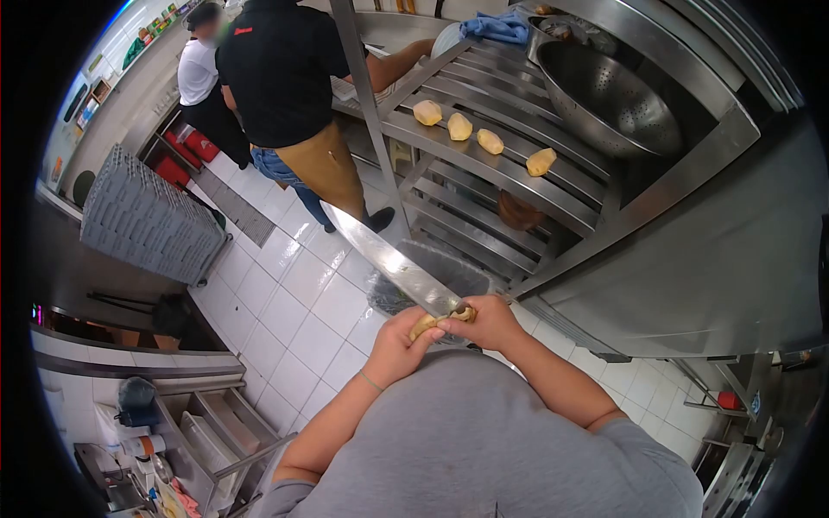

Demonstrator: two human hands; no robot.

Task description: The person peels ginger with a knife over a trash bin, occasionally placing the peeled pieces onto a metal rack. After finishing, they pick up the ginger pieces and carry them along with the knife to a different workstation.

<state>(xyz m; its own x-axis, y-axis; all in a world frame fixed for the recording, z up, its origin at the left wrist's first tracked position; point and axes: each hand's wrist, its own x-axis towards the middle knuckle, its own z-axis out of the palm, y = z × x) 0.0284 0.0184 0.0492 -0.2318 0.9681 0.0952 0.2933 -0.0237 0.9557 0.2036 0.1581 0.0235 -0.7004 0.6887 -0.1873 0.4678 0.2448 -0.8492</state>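
My left hand (400, 350) is closed around a potato (425, 326) in front of my grey shirt. Right up against it, my right hand (490, 322) grips a large kitchen knife (393, 266). The long blade points away and to the left, its heel beside the potato, while the handle is mostly hidden in my fingers. Brown skin shows on part of the potato. Several peeled, pale yellow potatoes (490, 142) sit in a row on the slatted metal shelf (484, 168) ahead. Below my hands is a bin lined with clear plastic (449, 266).
A big metal colander (604, 99) leans on the shelf at right, near a blue cloth (496, 28). A co-worker in a black shirt (281, 78) stands ahead, another in white (199, 69) beyond. Stacked grey crates (151, 216) stand left on the white tile floor (294, 302).
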